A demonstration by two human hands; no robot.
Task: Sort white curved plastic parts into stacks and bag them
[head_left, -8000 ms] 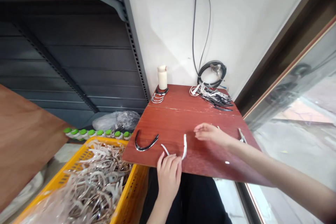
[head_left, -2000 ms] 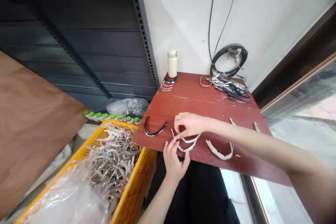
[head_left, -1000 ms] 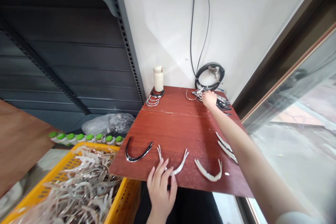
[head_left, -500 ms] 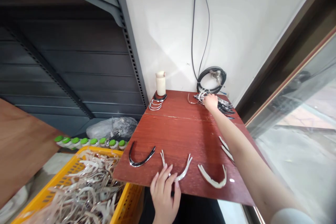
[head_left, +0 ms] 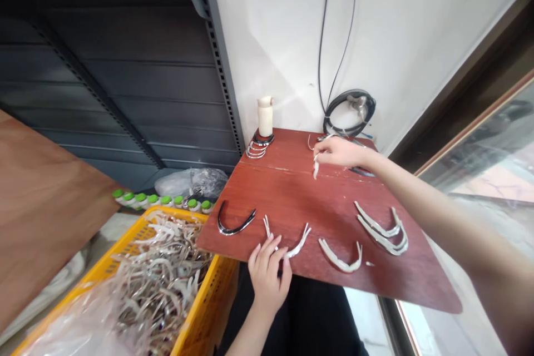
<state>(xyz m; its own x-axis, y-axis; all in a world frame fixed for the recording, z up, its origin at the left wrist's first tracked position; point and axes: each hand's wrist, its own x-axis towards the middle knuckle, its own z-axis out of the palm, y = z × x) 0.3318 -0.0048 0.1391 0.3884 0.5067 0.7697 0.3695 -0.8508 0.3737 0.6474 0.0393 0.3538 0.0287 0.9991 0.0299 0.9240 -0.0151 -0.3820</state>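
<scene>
- I see the left hand with fingers loosely spread, laid over a glossy white arc near the front edge of the bench;
- I have the right hand pinching a white strip, which hangs beneath its fingers;
- a pale U-shaped strip lies right of the left hand; a shiny black curve left.

The left hand and right hand are bare, with slim, tapering fingers. The left forearm and right forearm are slender and uncovered. The trousers look black, probably plain, though shadow hides the weave.
</scene>
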